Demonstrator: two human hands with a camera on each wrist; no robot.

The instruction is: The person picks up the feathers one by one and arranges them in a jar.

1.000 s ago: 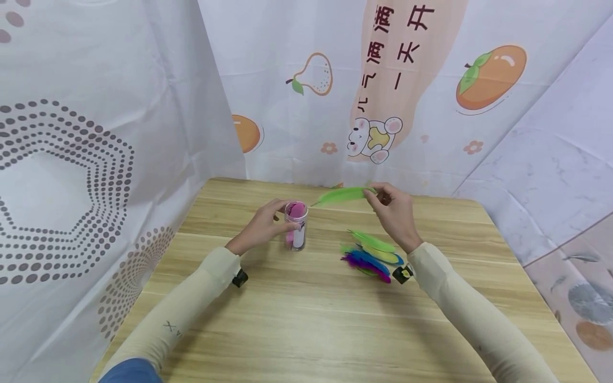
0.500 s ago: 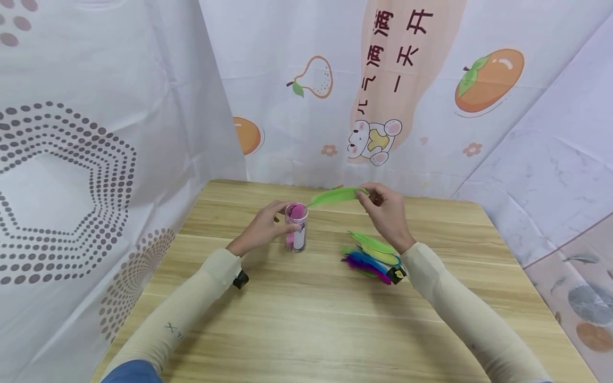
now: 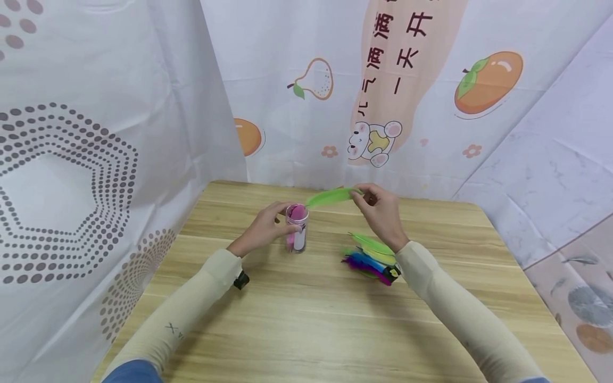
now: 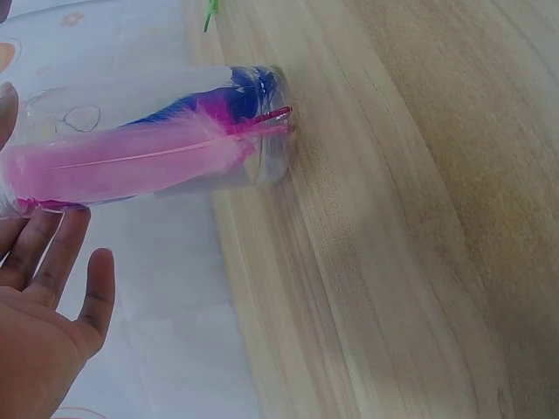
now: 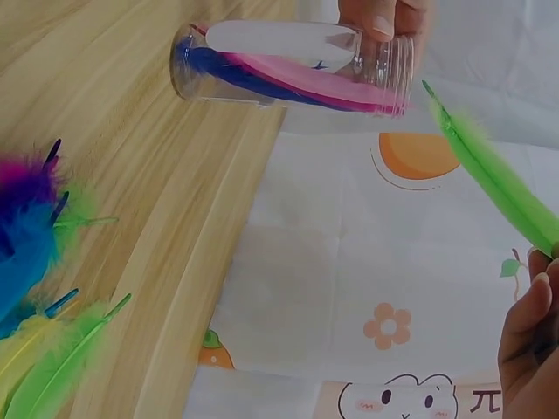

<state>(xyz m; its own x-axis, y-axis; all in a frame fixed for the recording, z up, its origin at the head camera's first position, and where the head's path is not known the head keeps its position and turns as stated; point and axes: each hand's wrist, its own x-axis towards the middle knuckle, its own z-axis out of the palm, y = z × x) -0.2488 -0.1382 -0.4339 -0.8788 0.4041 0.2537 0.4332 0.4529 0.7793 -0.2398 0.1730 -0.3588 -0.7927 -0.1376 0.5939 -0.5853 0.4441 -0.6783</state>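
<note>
A clear jar (image 3: 299, 239) stands upright on the table, and my left hand (image 3: 265, 227) grips it near its rim. Through its wall, a pink feather (image 4: 122, 161) and a dark blue feather (image 4: 249, 94) show in the left wrist view. My right hand (image 3: 380, 210) pinches a bright green feather (image 3: 330, 197) by its tip. The bare quill end points left, close to the jar's mouth; in the right wrist view a small gap separates them. Several loose feathers, among them a blue feather (image 5: 26, 257) and a green feather (image 5: 61, 362), lie on the table below the right hand.
The wooden table (image 3: 297, 319) reaches back to a printed curtain (image 3: 282, 149). Another curtain (image 3: 177, 106) hangs along the left side. A small black wrist camera (image 3: 391, 273) on the right arm hangs over the loose feathers.
My right hand has moved left with the green feather, bringing its quill end from beside the jar to close by the mouth. My left hand keeps its grip on the jar.
</note>
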